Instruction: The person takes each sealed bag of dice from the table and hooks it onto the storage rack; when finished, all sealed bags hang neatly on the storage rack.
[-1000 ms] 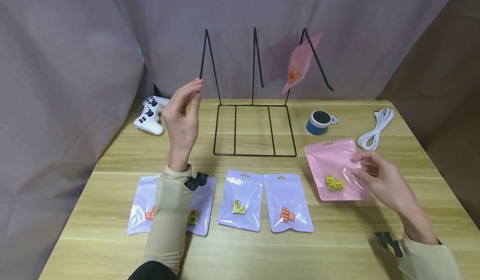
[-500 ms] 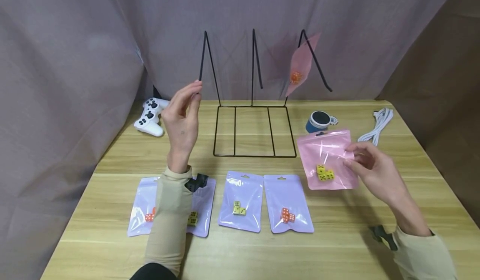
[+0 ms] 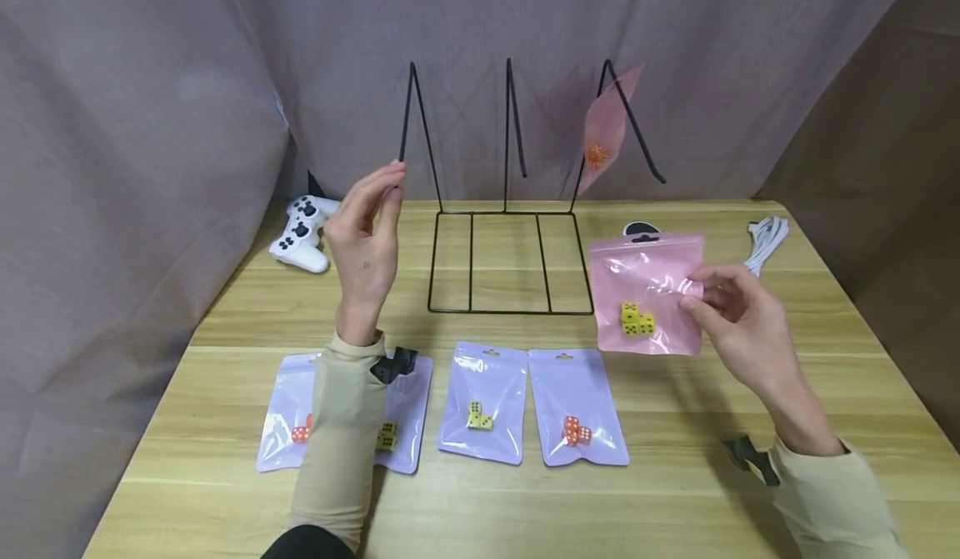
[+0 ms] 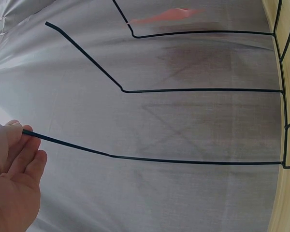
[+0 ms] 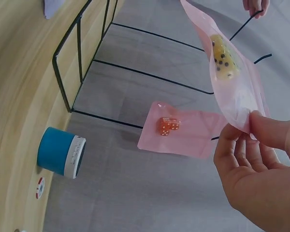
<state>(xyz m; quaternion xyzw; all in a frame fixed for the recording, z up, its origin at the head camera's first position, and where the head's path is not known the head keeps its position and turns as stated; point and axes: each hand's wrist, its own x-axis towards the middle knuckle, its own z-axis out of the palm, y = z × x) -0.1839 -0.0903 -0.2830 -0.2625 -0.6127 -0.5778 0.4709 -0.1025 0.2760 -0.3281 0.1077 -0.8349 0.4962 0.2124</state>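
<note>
My right hand [image 3: 742, 321] pinches the right edge of a pink zip bag [image 3: 660, 272] holding several yellow dice [image 3: 636, 320], raised above the table. In the right wrist view this bag [image 5: 244, 96] bows between thumb and fingers. My left hand [image 3: 365, 242] pinches the front end of the left prong of a black wire rack [image 3: 510, 312]; the left wrist view shows thumb and fingertips on that prong [image 4: 72, 146]. From the rack's right prong hangs another pink bag [image 3: 606, 122] with orange dice [image 5: 168, 125]. The middle prong [image 3: 517, 117] bears nothing.
Several lilac bags of dice lie in front, including one with yellow dice [image 3: 482, 376] and one with orange dice [image 3: 573, 384]; my left forearm partly covers two. A white game controller [image 3: 302, 234] lies left. A blue round speaker [image 5: 58, 152] and white cable [image 3: 765, 242] stand right.
My right hand has lifted the pink bag of yellow dice up and to the left, now partly hiding the speaker. The hanging pink bag has swung slightly. My left hand has stayed still.
</note>
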